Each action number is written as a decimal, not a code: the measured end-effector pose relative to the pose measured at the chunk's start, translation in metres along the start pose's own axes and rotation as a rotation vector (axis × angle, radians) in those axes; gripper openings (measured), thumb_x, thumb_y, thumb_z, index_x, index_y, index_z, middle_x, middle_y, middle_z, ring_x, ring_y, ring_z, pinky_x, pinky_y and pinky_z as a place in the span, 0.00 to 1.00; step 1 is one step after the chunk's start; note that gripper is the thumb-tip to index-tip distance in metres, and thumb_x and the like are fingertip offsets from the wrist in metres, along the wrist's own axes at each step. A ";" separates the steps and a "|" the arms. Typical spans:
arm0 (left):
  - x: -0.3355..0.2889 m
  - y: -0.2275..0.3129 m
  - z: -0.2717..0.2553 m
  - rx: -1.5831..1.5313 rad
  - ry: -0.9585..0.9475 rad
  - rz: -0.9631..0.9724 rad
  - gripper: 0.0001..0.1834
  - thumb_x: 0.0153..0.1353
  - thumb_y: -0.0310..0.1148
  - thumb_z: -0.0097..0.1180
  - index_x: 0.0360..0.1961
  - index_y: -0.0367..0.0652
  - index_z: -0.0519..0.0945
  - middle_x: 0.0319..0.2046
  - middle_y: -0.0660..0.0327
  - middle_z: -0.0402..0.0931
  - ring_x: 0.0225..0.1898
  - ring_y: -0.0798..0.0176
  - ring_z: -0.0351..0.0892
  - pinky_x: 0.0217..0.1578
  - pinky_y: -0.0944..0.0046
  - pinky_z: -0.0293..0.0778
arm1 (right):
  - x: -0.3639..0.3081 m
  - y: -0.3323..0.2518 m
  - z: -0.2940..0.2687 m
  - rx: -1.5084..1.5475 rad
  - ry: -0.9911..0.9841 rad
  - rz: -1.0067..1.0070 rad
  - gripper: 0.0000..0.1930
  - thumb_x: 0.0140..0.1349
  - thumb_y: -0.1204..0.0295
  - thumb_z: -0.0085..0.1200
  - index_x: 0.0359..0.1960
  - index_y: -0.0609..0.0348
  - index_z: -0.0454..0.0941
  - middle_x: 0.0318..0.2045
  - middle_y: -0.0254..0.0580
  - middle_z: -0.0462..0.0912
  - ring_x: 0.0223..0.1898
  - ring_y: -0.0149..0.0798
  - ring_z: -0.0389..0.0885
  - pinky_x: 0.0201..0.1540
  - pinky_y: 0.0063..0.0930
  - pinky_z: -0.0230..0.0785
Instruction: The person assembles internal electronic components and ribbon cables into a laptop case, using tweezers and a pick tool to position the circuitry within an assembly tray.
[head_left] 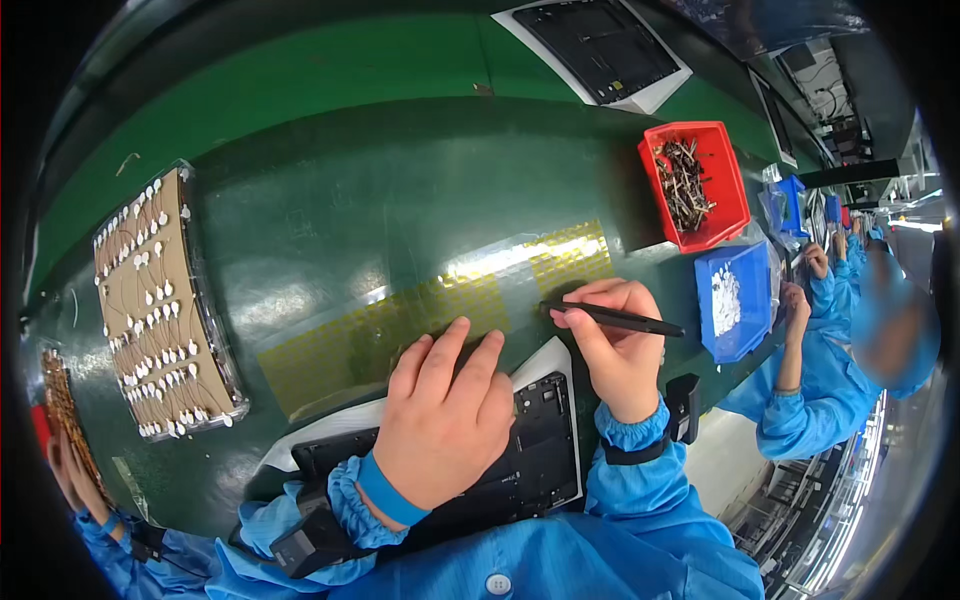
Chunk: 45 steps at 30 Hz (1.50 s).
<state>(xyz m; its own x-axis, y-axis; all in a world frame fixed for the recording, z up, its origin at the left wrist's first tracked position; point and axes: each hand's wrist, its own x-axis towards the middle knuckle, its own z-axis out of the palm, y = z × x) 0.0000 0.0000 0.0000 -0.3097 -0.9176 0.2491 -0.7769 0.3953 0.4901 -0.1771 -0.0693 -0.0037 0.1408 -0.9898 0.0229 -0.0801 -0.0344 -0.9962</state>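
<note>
My right hand (622,350) pinches a slim black pen-shaped tool (632,320); its exact kind is unclear. The tool's left end is over the clear strip between two sections of a sheet of small yellow adhesive pieces (400,335). My left hand (445,425) is open, palm down, its fingertips on the sheet's near edge. Under its palm and wrist lies a black plastic device housing (545,440) on white backing, partly hidden by my hand and sleeve.
A red bin (728,190) of small metallic parts and a blue bin (750,310) of white pieces stand right. At left lies a tray of wired white parts (155,300). Another black housing (600,45) is at the back. Co-workers' hands (797,308) show at both sides.
</note>
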 end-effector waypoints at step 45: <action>-0.023 -0.031 -0.022 -0.321 0.088 0.001 0.10 0.37 0.17 0.58 0.24 0.40 0.76 0.29 0.58 0.74 0.30 0.54 0.74 0.29 0.60 0.71 | -0.071 -0.018 0.048 0.151 0.048 0.190 0.08 0.53 0.87 0.53 0.31 0.66 0.66 0.32 0.51 0.78 0.29 0.39 0.81 0.34 0.28 0.77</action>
<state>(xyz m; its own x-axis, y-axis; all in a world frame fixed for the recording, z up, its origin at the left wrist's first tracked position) 0.0433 0.0091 -0.0029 -0.2515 -0.9155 0.3139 -0.5597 0.4022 0.7246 -0.1388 0.0082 0.0084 0.0904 -0.9820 -0.1660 0.0481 0.1708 -0.9841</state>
